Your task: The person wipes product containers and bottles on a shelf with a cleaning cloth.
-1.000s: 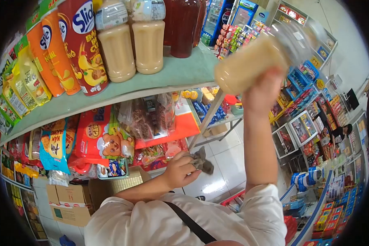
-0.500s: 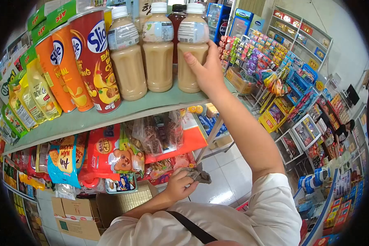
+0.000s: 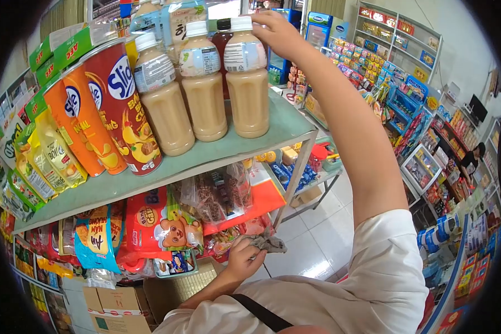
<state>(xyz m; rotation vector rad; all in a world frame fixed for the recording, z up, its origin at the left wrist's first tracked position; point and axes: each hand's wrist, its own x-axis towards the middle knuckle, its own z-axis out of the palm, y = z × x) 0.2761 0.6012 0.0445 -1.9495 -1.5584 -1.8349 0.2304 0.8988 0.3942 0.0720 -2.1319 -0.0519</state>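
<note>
One green-topped shelf [image 3: 286, 118]. On it, a tall maroon chip canister [image 3: 123, 106], then three upright white-capped bottles [image 3: 204, 106] of beige drink. Right hand [image 3: 274, 34] beside the rightmost bottle [image 3: 249, 101], fingers extended near its cap; cannot tell whether gripping anything. Left hand [image 3: 245, 260], lower down, clasped around a grey cloth [image 3: 270, 244].

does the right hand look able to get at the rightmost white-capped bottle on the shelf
Likely yes: the right hand is beside the bottle at its white cap, with nothing standing in front.
</note>
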